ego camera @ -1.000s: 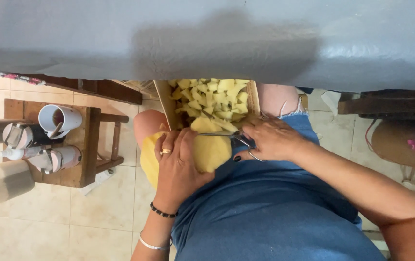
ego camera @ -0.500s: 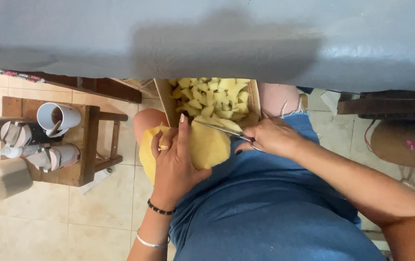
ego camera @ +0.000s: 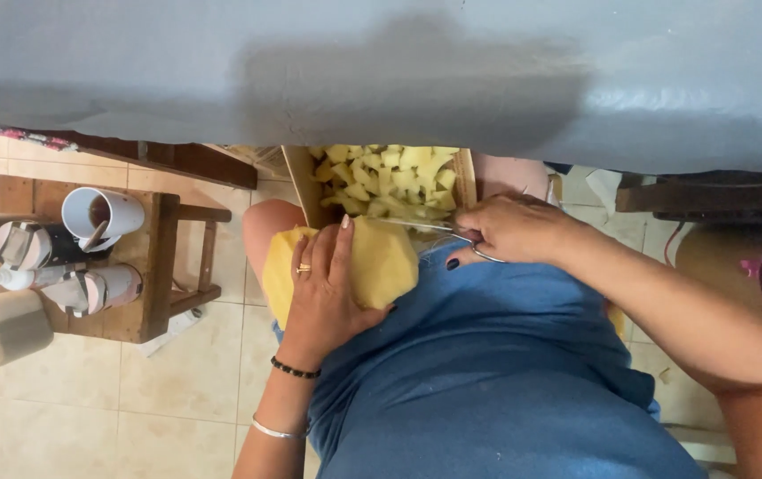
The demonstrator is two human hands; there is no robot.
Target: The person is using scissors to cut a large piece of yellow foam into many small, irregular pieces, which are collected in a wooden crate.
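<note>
A large peeled yellow fruit (ego camera: 381, 262) is gripped on the lap by the left hand (ego camera: 327, 288) — fingers spread; a knife (ego camera: 425, 227) is clasped in the closed right hand (ego camera: 509, 229), just before a wooden box (ego camera: 301, 182) of cut pieces (ego camera: 390, 177).

Home kitchen: tiled floor (ego camera: 88, 390), stool (ego camera: 154, 266).

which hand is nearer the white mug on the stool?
Left. The left hand grips the peeled yellow fruit, closer to the white mug. The right hand holds the knife, farther off.
</note>
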